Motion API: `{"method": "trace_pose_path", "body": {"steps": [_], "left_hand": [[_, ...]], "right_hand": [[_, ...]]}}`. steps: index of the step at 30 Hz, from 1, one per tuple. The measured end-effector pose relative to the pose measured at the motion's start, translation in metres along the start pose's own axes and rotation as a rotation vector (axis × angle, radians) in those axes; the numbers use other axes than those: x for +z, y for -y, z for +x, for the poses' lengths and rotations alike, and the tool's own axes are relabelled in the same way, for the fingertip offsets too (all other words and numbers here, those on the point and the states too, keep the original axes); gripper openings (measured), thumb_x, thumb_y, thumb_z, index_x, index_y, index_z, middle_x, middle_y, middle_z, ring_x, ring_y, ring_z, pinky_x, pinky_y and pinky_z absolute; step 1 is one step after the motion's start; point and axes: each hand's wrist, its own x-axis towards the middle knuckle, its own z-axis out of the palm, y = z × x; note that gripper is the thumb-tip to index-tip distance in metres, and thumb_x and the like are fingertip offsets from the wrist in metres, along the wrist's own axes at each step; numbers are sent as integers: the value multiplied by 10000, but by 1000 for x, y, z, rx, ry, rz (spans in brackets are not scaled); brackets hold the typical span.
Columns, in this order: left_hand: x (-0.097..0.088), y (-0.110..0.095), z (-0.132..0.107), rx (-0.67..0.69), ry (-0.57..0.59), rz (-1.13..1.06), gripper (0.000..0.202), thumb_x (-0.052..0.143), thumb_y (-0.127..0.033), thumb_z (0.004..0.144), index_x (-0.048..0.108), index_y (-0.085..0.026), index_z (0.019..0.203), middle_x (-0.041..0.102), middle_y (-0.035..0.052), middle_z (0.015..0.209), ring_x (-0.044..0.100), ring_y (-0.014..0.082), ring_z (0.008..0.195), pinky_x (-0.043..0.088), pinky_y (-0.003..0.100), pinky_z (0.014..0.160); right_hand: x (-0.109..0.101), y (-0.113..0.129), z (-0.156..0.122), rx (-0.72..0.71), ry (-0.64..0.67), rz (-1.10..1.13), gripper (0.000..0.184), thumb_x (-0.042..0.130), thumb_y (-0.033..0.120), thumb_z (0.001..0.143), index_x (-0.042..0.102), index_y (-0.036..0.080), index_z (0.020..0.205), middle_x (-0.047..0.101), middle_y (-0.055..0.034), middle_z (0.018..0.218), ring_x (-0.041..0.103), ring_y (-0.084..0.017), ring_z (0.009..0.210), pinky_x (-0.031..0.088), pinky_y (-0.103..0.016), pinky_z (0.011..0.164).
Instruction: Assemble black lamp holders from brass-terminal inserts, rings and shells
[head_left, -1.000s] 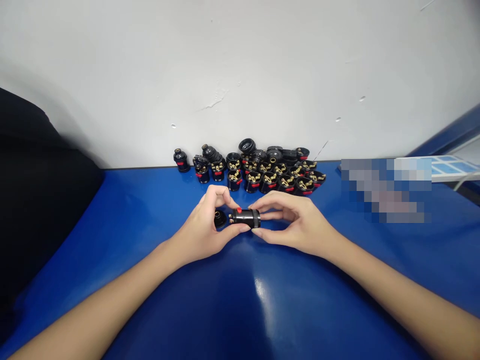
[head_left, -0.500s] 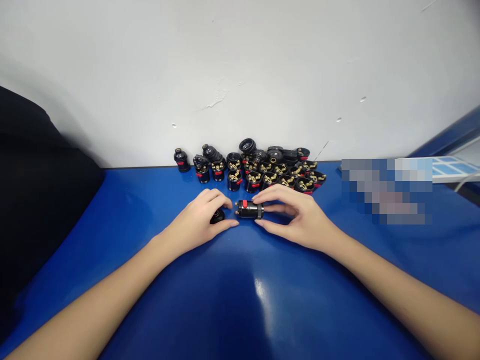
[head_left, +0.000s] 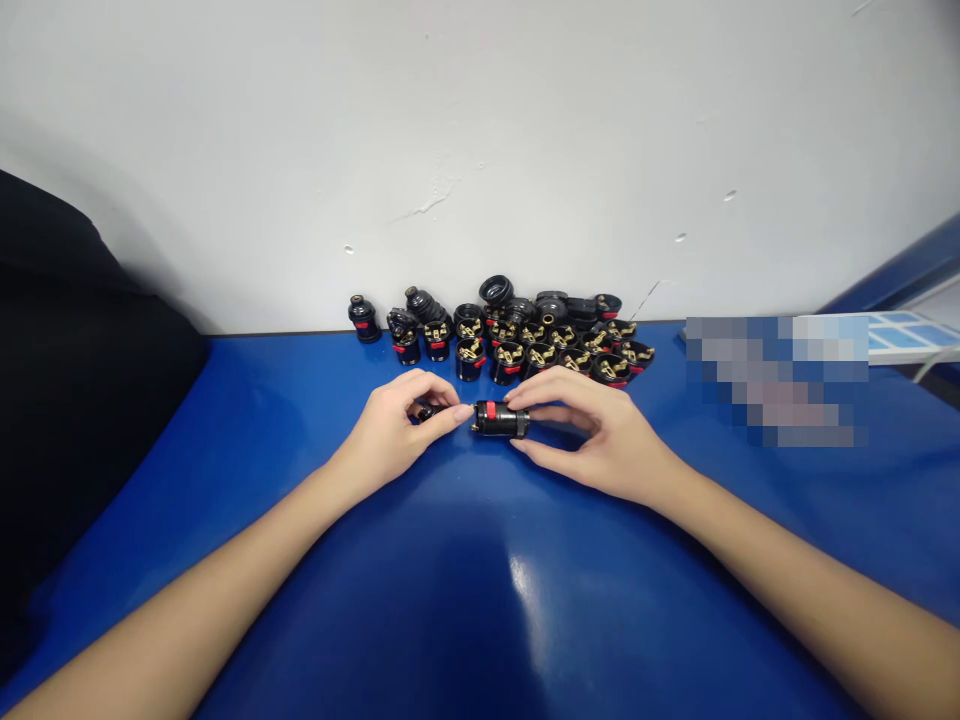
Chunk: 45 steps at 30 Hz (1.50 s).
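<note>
A black lamp socket body (head_left: 499, 419) with a red button and brass terminals lies on its side on the blue table (head_left: 480, 600). My right hand (head_left: 592, 430) pinches its right end between thumb and fingers. My left hand (head_left: 397, 430) is closed around a small black cap (head_left: 427, 411), mostly hidden under the fingers, just left of the socket body. The left fingertips nearly touch the socket's brass end.
A pile of several black sockets with brass and red parts (head_left: 525, 340) sits against the white wall (head_left: 480, 150) behind my hands. A dark shape (head_left: 67, 400) fills the left edge. A blurred patch (head_left: 776, 380) and a white-blue sheet (head_left: 907, 335) lie at right.
The socket body came down from the air onto the table, held by my right hand. My left hand let go of it, closed over the black cap and drew it toward the socket.
</note>
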Motion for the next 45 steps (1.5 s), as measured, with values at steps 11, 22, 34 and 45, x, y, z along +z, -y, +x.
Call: {"method": "trace_pose_path", "body": {"steps": [11, 22, 34, 45], "left_hand": [[15, -5, -5, -140, -30, -316, 325, 855, -447, 875, 770, -195, 1063, 744, 71, 1042, 717, 190, 940, 626, 294, 788], [11, -1, -6, -58, 33, -389, 327, 790, -384, 954, 801, -220, 1236, 733, 102, 1219, 745, 206, 1093, 691, 337, 942], [14, -5, -6, -230, 52, -428, 378, 851, -480, 888, 761, -171, 1086, 806, 85, 992, 788, 199, 848, 680, 351, 829], [9, -1, -8, 216, -1, -265, 330, 854, -195, 897, 736, -228, 1204, 705, 94, 1245, 703, 212, 1205, 648, 380, 1063]], "right_hand": [[6, 2, 0, -62, 41, 16, 308, 817, 173, 920, 782, 286, 1204, 744, -92, 1202, 781, -251, 1105, 708, -393, 941], [2, -2, -2, -40, -49, -6, 300, 841, 199, 909, 790, 312, 1183, 749, -91, 1228, 763, -273, 1151, 714, -441, 967], [3, -2, -4, -71, -33, -77, 275, 799, 202, 949, 800, 321, 1197, 754, -85, 1262, 759, -271, 1163, 704, -438, 975], [5, 1, -2, 16, -49, 73, 318, 873, 241, 895, 803, 297, 1200, 765, -82, 1219, 788, -271, 1121, 717, -445, 991]]}}
